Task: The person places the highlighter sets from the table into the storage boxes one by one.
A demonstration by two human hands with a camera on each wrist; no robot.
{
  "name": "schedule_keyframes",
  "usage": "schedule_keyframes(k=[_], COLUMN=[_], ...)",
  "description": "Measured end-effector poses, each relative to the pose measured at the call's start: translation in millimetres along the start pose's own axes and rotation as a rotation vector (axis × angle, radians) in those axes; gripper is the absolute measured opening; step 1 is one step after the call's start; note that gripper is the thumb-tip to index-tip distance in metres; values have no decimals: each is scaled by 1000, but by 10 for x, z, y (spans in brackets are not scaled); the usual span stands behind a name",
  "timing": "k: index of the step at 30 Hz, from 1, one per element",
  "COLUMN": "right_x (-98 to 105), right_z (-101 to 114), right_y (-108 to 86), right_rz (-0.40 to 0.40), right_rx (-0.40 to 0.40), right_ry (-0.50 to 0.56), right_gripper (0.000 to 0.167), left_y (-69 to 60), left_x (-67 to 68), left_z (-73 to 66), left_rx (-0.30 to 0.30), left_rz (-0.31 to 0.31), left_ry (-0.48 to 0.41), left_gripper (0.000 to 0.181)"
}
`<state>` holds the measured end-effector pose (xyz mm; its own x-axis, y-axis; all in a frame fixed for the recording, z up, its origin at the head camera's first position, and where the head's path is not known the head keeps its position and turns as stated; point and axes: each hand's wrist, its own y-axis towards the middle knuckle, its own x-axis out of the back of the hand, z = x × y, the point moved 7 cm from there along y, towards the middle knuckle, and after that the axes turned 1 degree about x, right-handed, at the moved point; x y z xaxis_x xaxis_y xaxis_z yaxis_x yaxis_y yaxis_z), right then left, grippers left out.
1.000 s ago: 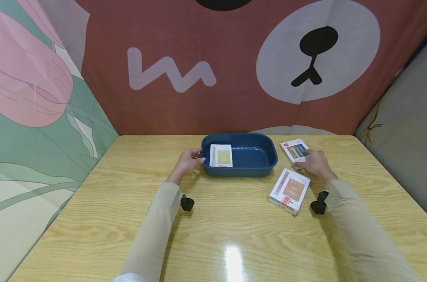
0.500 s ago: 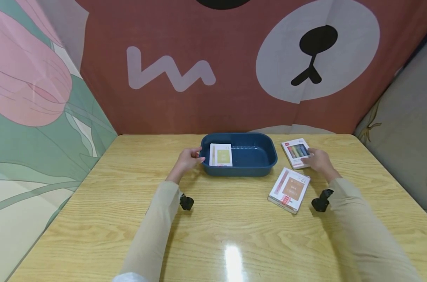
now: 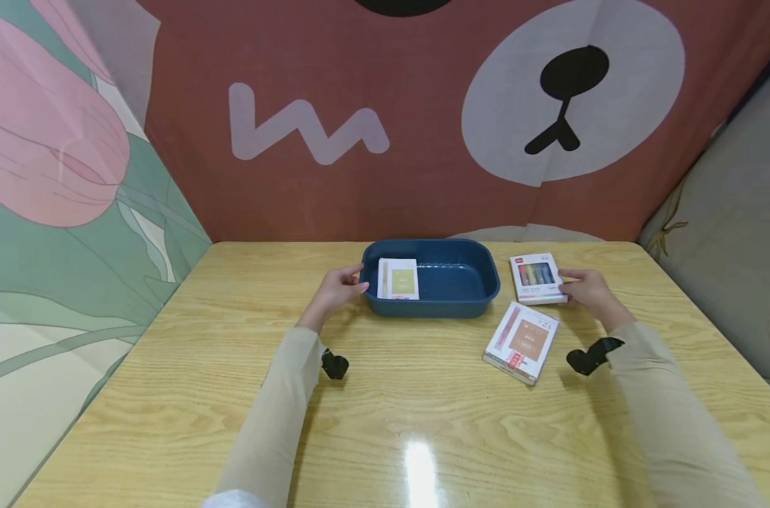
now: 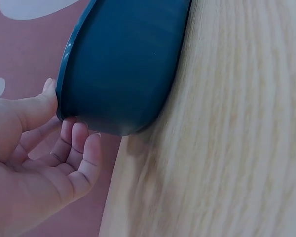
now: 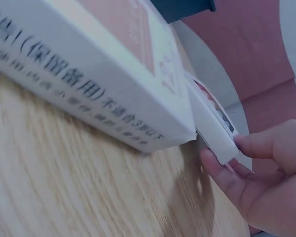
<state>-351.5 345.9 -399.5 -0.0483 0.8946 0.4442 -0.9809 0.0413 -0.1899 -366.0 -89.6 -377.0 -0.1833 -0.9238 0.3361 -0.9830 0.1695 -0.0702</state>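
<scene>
At the back of the table stands a dark blue plastic bin [image 3: 459, 309]. My left hand [image 3: 338, 291] pinches its left rim; in the left wrist view the thumb lies on the rim and the fingers curl beneath it. Inside the bin, at its left end, lies a white box with a yellow-green panel [image 3: 398, 280]. Right of the bin, my right hand [image 3: 589, 291] pinches the right edge of a white crayon box [image 3: 538, 279], whose window shows coloured sticks. In the right wrist view, that box [image 5: 214, 129] sits between thumb and fingers, tilted up from the table.
A thicker white box with an orange-brown panel [image 3: 523, 343] lies on the wooden table [image 3: 385, 409], just in front of the crayon box. A printed red-brown cloth [image 3: 423, 197] hangs behind the table's back edge.
My right hand has shifted right along the crayon box to its edge, and the box has turned straighter and moved slightly right. The left hand and bin stay in place.
</scene>
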Motion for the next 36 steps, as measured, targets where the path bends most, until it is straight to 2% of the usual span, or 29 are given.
schedule_keyframes(k=[5, 8, 12, 20, 22, 27, 36], right_x=[-1, -21, -47, -40, -25, -8, -82], right_z=[-7, 5, 39, 147, 184, 316, 622], right_y=[-30, -56, -98, -183, -200, -230, -299], right_rz=[17, 44, 97, 158, 162, 149, 117], right_rx=[-11, -5, -11, -11, 7, 60, 112], right_ry=[102, 229, 405, 633, 669, 671, 714], right_gripper=[53, 57, 62, 72, 72, 72, 72], left_y=[18, 21, 12, 6, 14, 7, 9], left_x=[-4, -6, -2, 0, -9, -13, -4], left_z=[59, 78, 83, 70, 63, 36, 31], left_rx=[34, 41, 52, 58, 55, 48, 45], left_rz=[18, 25, 25, 20, 21, 11, 5], left_ry=[-67, -85, -85, -53, -52, -49, -54], left_gripper=[50, 50, 51, 50, 51, 50, 50])
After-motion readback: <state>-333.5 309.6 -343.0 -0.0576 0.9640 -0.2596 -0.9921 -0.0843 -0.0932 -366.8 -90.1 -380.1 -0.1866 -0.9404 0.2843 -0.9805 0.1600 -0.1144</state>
